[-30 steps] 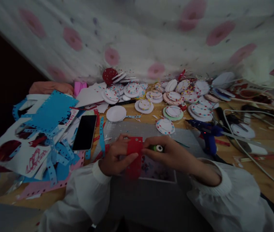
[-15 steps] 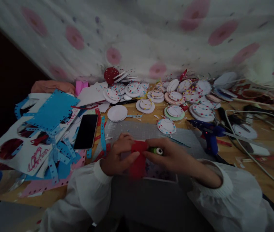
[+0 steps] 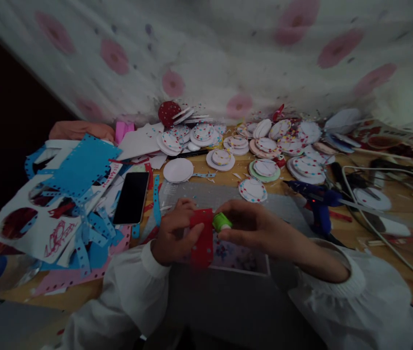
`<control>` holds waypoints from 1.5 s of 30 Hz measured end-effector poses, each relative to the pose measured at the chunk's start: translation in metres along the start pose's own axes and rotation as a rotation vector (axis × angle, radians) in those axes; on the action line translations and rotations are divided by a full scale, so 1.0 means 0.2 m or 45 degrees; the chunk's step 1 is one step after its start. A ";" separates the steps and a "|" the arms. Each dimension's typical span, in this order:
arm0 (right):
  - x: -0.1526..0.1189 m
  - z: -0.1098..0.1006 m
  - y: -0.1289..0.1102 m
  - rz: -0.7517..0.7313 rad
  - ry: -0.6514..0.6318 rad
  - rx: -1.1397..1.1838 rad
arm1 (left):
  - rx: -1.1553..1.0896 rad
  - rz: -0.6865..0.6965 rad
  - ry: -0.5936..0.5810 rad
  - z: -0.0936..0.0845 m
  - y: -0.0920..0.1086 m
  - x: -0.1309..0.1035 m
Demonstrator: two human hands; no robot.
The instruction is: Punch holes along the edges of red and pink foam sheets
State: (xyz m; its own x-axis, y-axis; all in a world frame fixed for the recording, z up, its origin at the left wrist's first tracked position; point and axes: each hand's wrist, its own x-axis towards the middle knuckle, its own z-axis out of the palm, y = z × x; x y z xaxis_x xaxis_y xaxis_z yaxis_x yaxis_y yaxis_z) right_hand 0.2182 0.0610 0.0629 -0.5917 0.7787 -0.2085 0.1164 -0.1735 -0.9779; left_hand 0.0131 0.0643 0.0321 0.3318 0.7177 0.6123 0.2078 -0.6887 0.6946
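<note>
A strip of red paper [image 3: 202, 243] with small holes along its edge is pinched between the thumb and fingers of my left hand [image 3: 177, 231]. My right hand [image 3: 253, 223] grips a small green and white hole punch [image 3: 221, 222], its green end turned toward the strip's right edge. Whether the punch touches the paper cannot be made out. Beneath both hands lies a patterned sheet with a pale border [image 3: 243, 257], on a grey cutting mat [image 3: 283, 204].
Blue paper [image 3: 82, 165] and cut strips lie at the left beside a black phone [image 3: 131, 198]. Stacked white discs with coloured dots [image 3: 253, 190] line the back. A blue glue gun [image 3: 318, 204] and a white cable [image 3: 388, 243] are on the right.
The punch has turned in my right hand, so its green side now shows more. The red strip and my left hand have shifted slightly left, and a gap has opened between the hands.
</note>
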 end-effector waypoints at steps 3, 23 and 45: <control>0.00 0.00 0.00 -0.002 -0.006 0.019 | 0.021 0.033 -0.026 0.00 0.00 0.01; 0.01 0.00 0.01 0.088 -0.086 -0.113 | 0.092 0.085 -0.186 0.02 -0.01 0.01; 0.02 0.06 0.00 0.072 -0.005 0.111 | 0.175 0.079 -0.305 0.00 -0.02 -0.01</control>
State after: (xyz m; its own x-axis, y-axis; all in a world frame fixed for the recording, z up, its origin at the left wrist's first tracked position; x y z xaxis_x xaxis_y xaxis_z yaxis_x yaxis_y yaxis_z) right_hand 0.2073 0.0568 0.0632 -0.5895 0.7638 -0.2628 0.0800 -0.2686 -0.9599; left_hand 0.0123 0.0660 0.0281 0.5523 0.6402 0.5339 0.2981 -0.7498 0.5908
